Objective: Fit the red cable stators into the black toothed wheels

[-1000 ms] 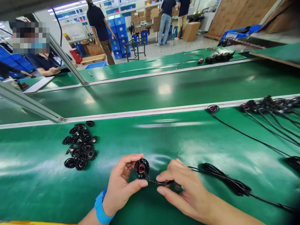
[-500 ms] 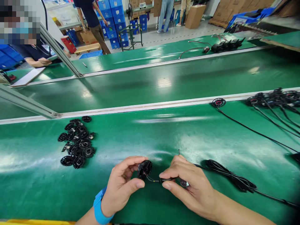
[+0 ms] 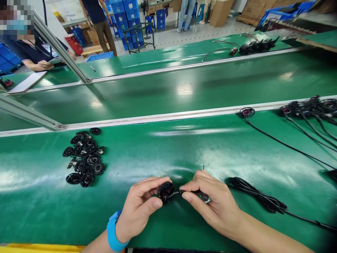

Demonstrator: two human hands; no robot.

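Observation:
Near the front edge of the green table, my left hand [image 3: 142,205] holds a round black part [image 3: 166,192] between thumb and fingers. Thin wires run from that part to my right hand [image 3: 210,200], whose thumb and forefinger pinch the black cable end [image 3: 182,191]. A small dark object [image 3: 204,197] shows under my right palm, partly hidden. The cable continues behind my right hand to a tied black coil [image 3: 258,195] lying on the table.
Round black toothed parts [image 3: 85,158] lie piled at left. One wheel with a cable [image 3: 246,112] and a heap of similar ones [image 3: 310,109] are at right. Metal posts [image 3: 61,49] rise at left. A person [image 3: 31,52] sits across the line; blue crates [image 3: 129,21] stand behind.
My left hand and the round part have moved slightly right, bringing the part closer to the pinched cable end. The round part has turned a little. The whole view has shifted slightly.

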